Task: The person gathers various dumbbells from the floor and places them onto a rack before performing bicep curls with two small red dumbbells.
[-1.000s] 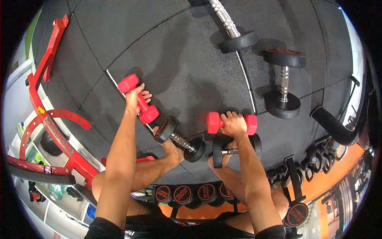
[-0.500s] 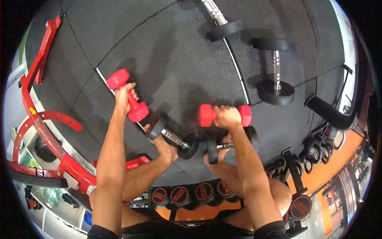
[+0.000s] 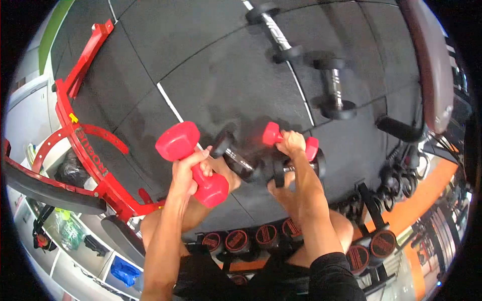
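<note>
My left hand (image 3: 190, 172) is wrapped round the handle of a red dumbbell (image 3: 178, 141), which looks large and near the camera. My right hand (image 3: 291, 143) grips a second red dumbbell (image 3: 271, 133), farther from the camera and over my lower leg. Beneath and between the hands, a black dumbbell with a metal handle (image 3: 239, 161) lies by one foot. Another black dumbbell (image 3: 317, 163) is by the other foot, partly hidden by my right arm.
Two more black dumbbells (image 3: 276, 31) (image 3: 335, 88) lie on the dark mat floor (image 3: 216, 80). A red metal frame (image 3: 90, 150) stands left, with white shelves (image 3: 65, 261) behind. Racked dumbbells (image 3: 237, 241) are near my legs, kettlebells (image 3: 396, 180) right, and a padded bench (image 3: 433, 65) upper right.
My left hand has come up closer to the camera with its red dumbbell. The right dumbbell has tilted. The whole view has shifted, showing more of the padded bench at the right.
</note>
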`<state>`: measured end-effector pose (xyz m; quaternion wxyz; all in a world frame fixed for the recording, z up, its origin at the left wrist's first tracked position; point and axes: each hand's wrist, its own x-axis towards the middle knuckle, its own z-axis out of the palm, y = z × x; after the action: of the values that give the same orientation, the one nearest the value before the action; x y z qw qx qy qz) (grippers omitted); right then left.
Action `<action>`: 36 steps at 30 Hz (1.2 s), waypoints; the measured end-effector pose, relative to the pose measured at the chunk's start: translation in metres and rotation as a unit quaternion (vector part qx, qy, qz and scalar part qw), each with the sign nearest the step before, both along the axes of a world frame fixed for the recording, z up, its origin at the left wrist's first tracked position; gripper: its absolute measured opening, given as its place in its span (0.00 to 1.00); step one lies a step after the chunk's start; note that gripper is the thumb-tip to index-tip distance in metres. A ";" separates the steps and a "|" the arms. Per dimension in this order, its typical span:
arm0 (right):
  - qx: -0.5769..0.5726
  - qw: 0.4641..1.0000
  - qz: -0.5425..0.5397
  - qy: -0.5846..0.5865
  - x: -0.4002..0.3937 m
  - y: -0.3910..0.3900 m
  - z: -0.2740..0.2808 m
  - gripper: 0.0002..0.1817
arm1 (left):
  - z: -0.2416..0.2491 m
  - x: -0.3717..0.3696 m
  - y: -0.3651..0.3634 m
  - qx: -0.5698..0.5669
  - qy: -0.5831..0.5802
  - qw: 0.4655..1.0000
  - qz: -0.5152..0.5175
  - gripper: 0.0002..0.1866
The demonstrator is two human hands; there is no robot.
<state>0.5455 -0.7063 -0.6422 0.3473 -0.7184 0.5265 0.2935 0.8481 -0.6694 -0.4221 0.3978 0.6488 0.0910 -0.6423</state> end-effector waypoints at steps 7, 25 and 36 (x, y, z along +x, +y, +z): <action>0.017 0.968 -0.240 -0.076 0.003 0.007 0.147 0.25 | 0.088 -0.046 0.040 0.047 0.060 0.997 -0.004 0.09; 0.284 0.343 -0.713 -0.542 -0.074 0.054 0.669 0.10 | 0.454 -0.059 0.018 -0.163 0.214 0.957 -0.110 0.11; 0.214 0.250 -0.527 -0.783 -0.120 0.074 0.830 0.08 | 0.597 -0.113 0.017 -0.402 0.351 0.842 -0.081 0.11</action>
<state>0.4258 -0.6320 0.1878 0.8077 -0.0577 0.1756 -0.5598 0.7349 -0.6521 0.1749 0.5113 0.1680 -0.0944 -0.8375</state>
